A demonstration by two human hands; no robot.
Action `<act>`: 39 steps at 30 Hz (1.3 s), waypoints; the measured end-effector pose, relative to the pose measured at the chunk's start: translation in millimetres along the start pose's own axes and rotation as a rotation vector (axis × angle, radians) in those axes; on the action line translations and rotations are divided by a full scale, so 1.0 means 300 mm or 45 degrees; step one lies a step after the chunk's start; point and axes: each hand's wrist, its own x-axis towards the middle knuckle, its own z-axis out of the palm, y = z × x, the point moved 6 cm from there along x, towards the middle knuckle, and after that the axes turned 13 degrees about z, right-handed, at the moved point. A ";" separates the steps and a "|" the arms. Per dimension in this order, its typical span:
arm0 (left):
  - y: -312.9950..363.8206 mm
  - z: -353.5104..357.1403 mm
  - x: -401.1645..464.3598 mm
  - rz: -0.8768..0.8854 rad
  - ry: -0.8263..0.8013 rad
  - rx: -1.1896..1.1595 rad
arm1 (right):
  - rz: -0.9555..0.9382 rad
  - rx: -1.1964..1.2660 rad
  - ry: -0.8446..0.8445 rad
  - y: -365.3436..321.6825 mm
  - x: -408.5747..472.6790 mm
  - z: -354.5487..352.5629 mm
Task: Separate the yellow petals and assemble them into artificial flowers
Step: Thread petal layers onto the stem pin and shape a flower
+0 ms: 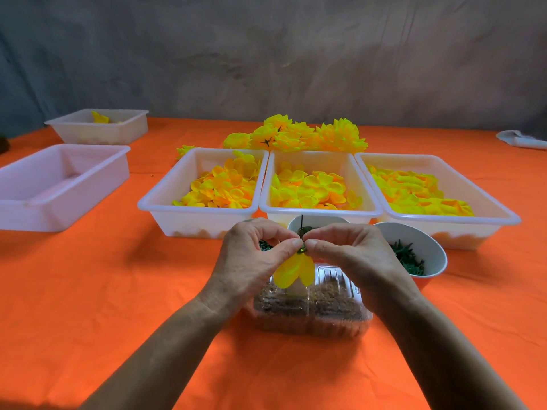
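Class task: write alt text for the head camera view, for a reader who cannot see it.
Two hands, the left hand and right hand, pinch a thin green stem with yellow petals hanging below. Behind them, three white trays of loose petals sit on an orange table.

An orange cloth (118,291) covers the counter. A crumpled white rag (521,139) lies at the far right edge (partly cut off). Behind stands a mottled grey wall (266,54).

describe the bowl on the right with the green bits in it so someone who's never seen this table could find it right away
Start at the row of three white trays of yellow petals on the orange tablecloth. In front of the rightmost one, beside the right hand, sits the bowl. It is white inside, orange outside, and holds dark green pieces, in full view, while a second bowl is mostly hidden behind the hands.
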 end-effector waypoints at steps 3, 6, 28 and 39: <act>0.015 0.000 0.003 0.014 -0.013 0.053 | 0.002 -0.010 0.000 0.002 -0.002 0.000; 0.033 0.004 0.015 0.046 -0.068 0.143 | -0.006 -0.058 0.013 0.007 0.002 0.001; 0.098 0.008 -0.022 0.509 -0.001 0.755 | -0.583 -0.652 0.272 -0.036 -0.037 0.011; 0.148 0.035 -0.068 0.913 0.067 1.292 | -1.186 -1.356 0.594 -0.046 -0.098 0.059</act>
